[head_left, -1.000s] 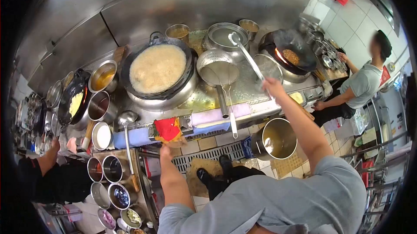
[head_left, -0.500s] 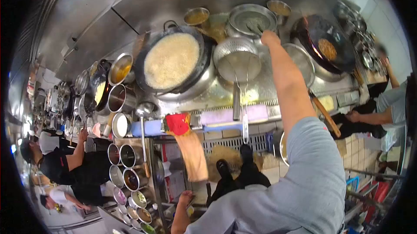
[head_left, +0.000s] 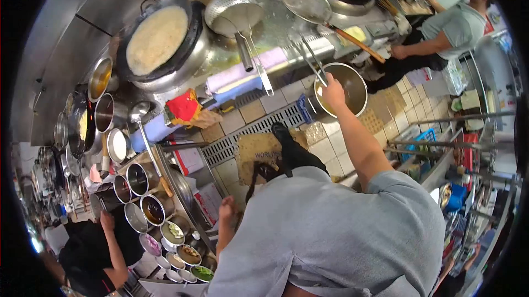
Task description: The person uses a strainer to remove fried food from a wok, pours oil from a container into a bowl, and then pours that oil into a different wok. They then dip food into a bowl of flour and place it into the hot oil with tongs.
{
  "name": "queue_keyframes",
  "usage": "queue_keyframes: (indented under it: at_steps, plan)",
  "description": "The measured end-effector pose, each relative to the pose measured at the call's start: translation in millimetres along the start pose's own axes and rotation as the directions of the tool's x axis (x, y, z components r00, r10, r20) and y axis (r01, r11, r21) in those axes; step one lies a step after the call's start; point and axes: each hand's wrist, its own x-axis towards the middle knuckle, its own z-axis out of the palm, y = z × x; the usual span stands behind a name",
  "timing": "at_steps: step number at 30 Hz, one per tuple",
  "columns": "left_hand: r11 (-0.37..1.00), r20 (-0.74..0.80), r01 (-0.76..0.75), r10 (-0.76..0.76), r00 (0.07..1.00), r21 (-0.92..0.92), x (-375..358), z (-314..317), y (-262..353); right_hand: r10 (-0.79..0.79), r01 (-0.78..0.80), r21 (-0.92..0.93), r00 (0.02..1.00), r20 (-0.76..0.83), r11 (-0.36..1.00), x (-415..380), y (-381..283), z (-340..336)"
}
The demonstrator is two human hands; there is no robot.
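My right hand point(head_left: 334, 95) is closed on a pair of metal tongs point(head_left: 310, 57), whose tips point up toward the stove edge. Right under that hand stands a large round pot point(head_left: 361, 88) with brownish contents. My left hand point(head_left: 226, 209) hangs low by my body, near the condiment counter; its fingers are curled, and whatever they may hold cannot be made out. A wok of pale, foamy liquid point(head_left: 157, 40) sits on the stove, with a perforated ladle strainer point(head_left: 234, 13) beside it.
A wire skimmer point(head_left: 306, 3) with a wooden handle lies at the stove edge. A red cloth point(head_left: 184, 108) is on the near ledge. Condiment pots point(head_left: 152, 209) stand at lower left. One co-worker point(head_left: 452, 32) is at upper right, another point(head_left: 91, 253) at lower left.
The view has turned to the right. My right hand, with the tongs, has moved from the pot at the back of the stove to above the large pot near the floor.
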Motion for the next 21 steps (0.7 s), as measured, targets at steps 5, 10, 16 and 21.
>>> queue_keyframes:
  at_steps: [5, 10, 16, 21]
  plan:
    - [0.988, -0.018, 0.143, -0.143, 0.990, 0.049, -13.7, -16.4, 24.9, 0.017, -0.017, 0.060, 1.000, -0.001, 0.998, -129.0, 44.9, -55.0]
    - [0.974, -0.185, 0.220, -0.205, 0.961, 0.062, -31.3, -19.3, 16.7, 0.004, -0.008, 0.029, 0.990, 0.144, 1.000, -211.7, 89.5, -58.3]
    - [0.984, -0.249, 0.178, -0.174, 0.953, -0.008, -48.6, -9.4, -21.1, 0.025, 0.151, -0.321, 0.876, 0.482, 0.935, -98.8, 120.8, 39.7]
    - [0.980, -0.345, 0.196, -0.182, 0.921, 0.008, -76.0, 24.2, -19.3, 0.014, 0.169, -0.290, 0.844, 0.537, 0.942, -4.2, 45.0, 61.5]
